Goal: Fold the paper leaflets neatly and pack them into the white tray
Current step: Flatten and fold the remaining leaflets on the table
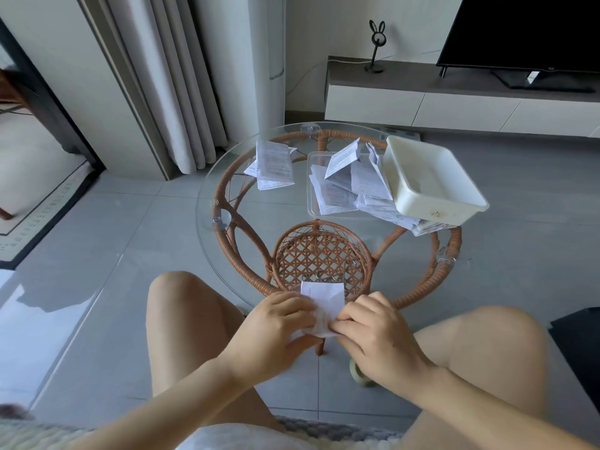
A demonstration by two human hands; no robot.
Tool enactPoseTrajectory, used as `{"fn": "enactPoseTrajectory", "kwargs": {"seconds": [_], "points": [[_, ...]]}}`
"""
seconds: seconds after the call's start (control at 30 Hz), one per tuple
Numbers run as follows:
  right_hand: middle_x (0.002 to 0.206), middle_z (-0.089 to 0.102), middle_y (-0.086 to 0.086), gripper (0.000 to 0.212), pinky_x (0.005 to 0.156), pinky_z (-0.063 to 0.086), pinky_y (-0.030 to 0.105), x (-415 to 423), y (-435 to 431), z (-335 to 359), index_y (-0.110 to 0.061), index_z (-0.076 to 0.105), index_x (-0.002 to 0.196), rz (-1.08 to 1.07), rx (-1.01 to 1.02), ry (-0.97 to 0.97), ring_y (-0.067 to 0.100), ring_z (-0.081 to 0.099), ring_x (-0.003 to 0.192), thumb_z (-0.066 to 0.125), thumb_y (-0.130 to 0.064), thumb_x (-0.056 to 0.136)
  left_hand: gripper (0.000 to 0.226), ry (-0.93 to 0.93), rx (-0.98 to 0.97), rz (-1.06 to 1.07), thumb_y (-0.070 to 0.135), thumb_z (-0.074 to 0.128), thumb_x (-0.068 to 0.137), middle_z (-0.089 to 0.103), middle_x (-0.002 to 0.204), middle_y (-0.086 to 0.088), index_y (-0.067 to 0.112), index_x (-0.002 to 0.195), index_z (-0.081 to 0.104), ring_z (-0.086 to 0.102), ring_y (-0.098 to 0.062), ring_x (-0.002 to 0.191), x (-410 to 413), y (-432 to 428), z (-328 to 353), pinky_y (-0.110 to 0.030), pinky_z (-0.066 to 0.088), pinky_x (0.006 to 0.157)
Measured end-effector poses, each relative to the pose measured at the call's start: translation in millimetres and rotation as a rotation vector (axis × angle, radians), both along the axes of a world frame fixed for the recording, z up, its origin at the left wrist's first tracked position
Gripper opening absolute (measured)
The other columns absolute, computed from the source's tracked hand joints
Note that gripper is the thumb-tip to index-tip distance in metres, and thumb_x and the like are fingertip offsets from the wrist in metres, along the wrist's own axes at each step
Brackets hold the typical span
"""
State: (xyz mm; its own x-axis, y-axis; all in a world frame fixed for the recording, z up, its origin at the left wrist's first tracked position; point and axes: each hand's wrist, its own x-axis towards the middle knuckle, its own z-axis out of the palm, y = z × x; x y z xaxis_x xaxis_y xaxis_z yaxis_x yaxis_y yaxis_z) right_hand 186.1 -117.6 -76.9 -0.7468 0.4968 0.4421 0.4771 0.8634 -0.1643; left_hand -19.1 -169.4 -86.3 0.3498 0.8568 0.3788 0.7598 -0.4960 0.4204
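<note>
Head: leaflet [323, 292] at table [207, 190] edge

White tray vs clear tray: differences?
The white tray is opaque; the clear tray is see-through. The white tray has taller walls than the shallow clear tray. The white tray sits tilted, propped on leaflets; the clear tray lies flat on the glass table. Leaflets lie in the clear tray; none show in the white one. Both are rectangular.

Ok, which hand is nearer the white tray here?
Right. The right hand pinches the leaflet at the near edge of the glass table, with the white tray beyond it to the right; the left hand holds the leaflet's other side, farther from the tray.
</note>
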Motion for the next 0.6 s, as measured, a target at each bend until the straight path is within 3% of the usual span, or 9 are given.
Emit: {"fn": "enactPoseTrajectory", "kwargs": {"seconds": [0.07, 0.13, 0.23, 0.37, 0.53, 0.6], "points": [[0.069, 0.059, -0.008, 0.016, 0.067, 0.031, 0.023, -1.4, 6.8, 5.1, -0.018, 0.069, 0.070, -0.032, -0.138, 0.086, 0.011, 0.049, 0.068, 0.063, -0.023, 0.083, 0.033, -0.108, -0.015, -0.009, 0.042, 0.069, 0.084, 0.070, 0.104, 0.004, 0.011, 0.092, 0.074, 0.061, -0.011, 0.103, -3.6, -1.2, 1.6, -0.029, 0.044, 0.098], [0.064, 0.061, -0.011, 0.024, 0.067, 0.029, 0.019, -4.8, 13.2, 11.7, -0.019, 0.068, 0.067, -0.100, -0.283, 0.131, 0.003, 0.048, 0.064, 0.058, -0.032, 0.084, 0.038, -0.094, -0.018, 0.012, 0.049, 0.066, 0.083, 0.068, 0.105, 0.008, 0.013, 0.094, 0.073, 0.059, -0.009, 0.102, -8.6, -1.5, 2.1, -0.027, 0.039, 0.099], [0.056, 0.060, -0.011, 0.030, 0.060, 0.033, 0.012, -9.3, 22.7, 18.0, -0.020, 0.065, 0.063, -0.201, -0.466, 0.125, 0.000, 0.051, 0.061, 0.057, -0.040, 0.084, 0.031, -0.084, 0.020, 0.236, 0.050, 0.060, 0.084, 0.063, 0.089, 0.014, 0.021, 0.081, 0.072, 0.050, -0.008, 0.087, -5.3, 0.2, -0.6, -0.029, 0.036, 0.078], [0.042, 0.039, -0.011, 0.037, 0.045, 0.027, 0.016, -16.0, 28.3, 24.0, -0.025, 0.046, 0.055, -0.282, -0.438, 0.014, 0.005, 0.042, 0.046, 0.064, -0.030, 0.087, 0.035, -0.151, 0.047, 0.497, 0.046, 0.051, 0.085, 0.053, 0.075, 0.012, 0.023, 0.071, 0.073, 0.046, -0.012, 0.074, 5.6, 5.3, -2.4, -0.032, 0.035, 0.062], [0.040, 0.014, -0.012, 0.055, 0.043, 0.004, 0.010, -29.0, 19.9, 36.1, -0.027, 0.027, 0.052, -0.349, -0.335, -0.119, 0.000, 0.018, 0.034, 0.077, -0.016, 0.070, 0.037, -0.019, 0.075, 0.658, 0.045, 0.048, 0.086, 0.053, 0.069, 0.008, 0.024, 0.065, 0.071, 0.050, -0.018, 0.067, 16.5, 4.7, -2.9, -0.031, 0.020, 0.065], [0.042, 0.017, -0.012, 0.055, 0.044, 0.000, 0.009, -32.5, 18.0, 35.4, -0.026, 0.029, 0.054, -0.366, -0.316, -0.153, 0.005, 0.017, 0.035, 0.081, -0.013, 0.064, 0.037, 0.026, 0.070, 0.682, 0.043, 0.048, 0.086, 0.052, 0.068, 0.007, 0.023, 0.061, 0.067, 0.050, -0.020, 0.066, 20.4, 6.0, -2.7, -0.032, 0.019, 0.065]]}}
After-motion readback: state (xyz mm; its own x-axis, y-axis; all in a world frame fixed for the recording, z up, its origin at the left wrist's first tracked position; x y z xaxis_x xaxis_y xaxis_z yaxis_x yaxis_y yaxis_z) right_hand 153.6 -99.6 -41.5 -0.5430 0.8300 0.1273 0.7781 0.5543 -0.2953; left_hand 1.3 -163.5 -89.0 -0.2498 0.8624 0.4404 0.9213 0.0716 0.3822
